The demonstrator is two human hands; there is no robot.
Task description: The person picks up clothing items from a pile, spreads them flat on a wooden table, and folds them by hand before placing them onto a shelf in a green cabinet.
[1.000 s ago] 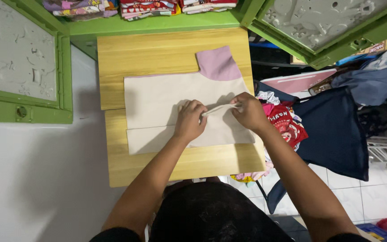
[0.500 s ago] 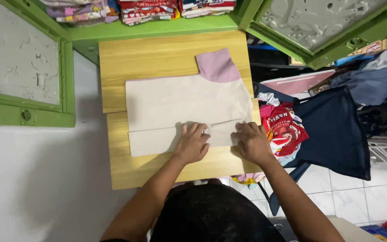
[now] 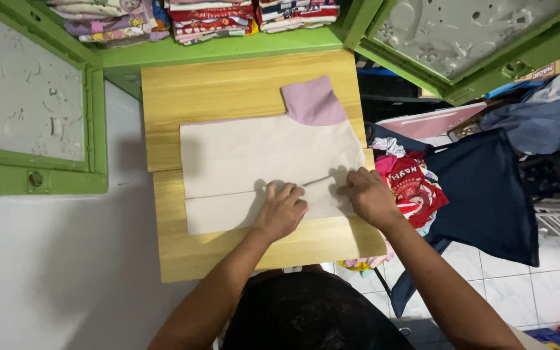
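Hands: left hand (image 3: 282,210) & right hand (image 3: 369,196) palms down, fingers flat on cream garment (image 3: 254,159)

Folded clothes (image 3: 192,19) are stacked on a green shelf (image 3: 228,48). A heap of garments (image 3: 474,175) is piled beside the wooden surface (image 3: 228,91), over white floor tiles (image 3: 552,291).

A pale wooden desk (image 3: 241,91) stands over a plain white floor (image 3: 46,272) on the left, which turns to white tiles (image 3: 552,291) at the lower right. Green-framed panels (image 3: 30,123) with grey embossed faces flank it on both sides, and a green shelf (image 3: 228,46) at the top carries stacks of folded clothes (image 3: 212,18). The light is even and soft.
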